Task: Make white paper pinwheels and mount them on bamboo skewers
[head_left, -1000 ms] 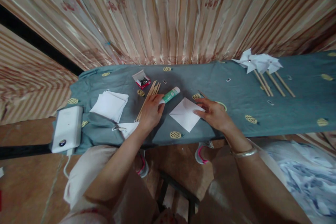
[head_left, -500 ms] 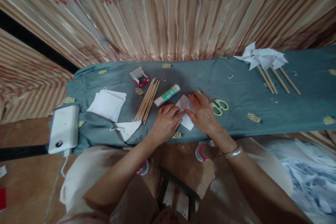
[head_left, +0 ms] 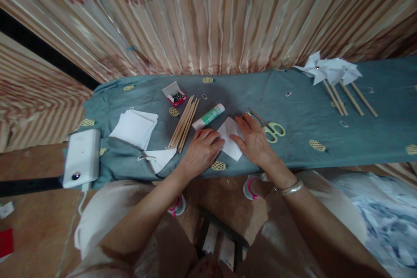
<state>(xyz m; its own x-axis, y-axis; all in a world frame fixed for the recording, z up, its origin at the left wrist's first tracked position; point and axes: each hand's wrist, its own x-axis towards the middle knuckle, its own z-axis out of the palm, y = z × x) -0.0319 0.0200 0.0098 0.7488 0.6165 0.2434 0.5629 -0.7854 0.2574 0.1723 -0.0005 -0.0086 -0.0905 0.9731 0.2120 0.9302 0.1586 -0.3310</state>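
A small square sheet of white paper [head_left: 232, 150] with a crease lies on the cloth between my hands. My left hand [head_left: 202, 150] is at its left edge, fingers curled together, with the fingertips on the paper. My right hand [head_left: 256, 141] rests on its right side, thumb and fingers spread apart. Just beyond my left hand lies a glue stick [head_left: 210, 116] with a green label. Scissors [head_left: 274, 132] with yellow-green handles lie beside my right hand, partly behind it.
To the left are wooden sticks [head_left: 184, 124], an open red box of small metal pins [head_left: 176, 97], a stack of white paper [head_left: 132, 129], a cut paper piece [head_left: 161, 159] and a white power bank [head_left: 82, 156]. Paper pinwheels [head_left: 329, 69] on sticks lie at the far right.
The fingertips of my left hand have drawn back slightly to the left, away from my right thumb. More of the paper shows between my hands. The view has shifted slightly.
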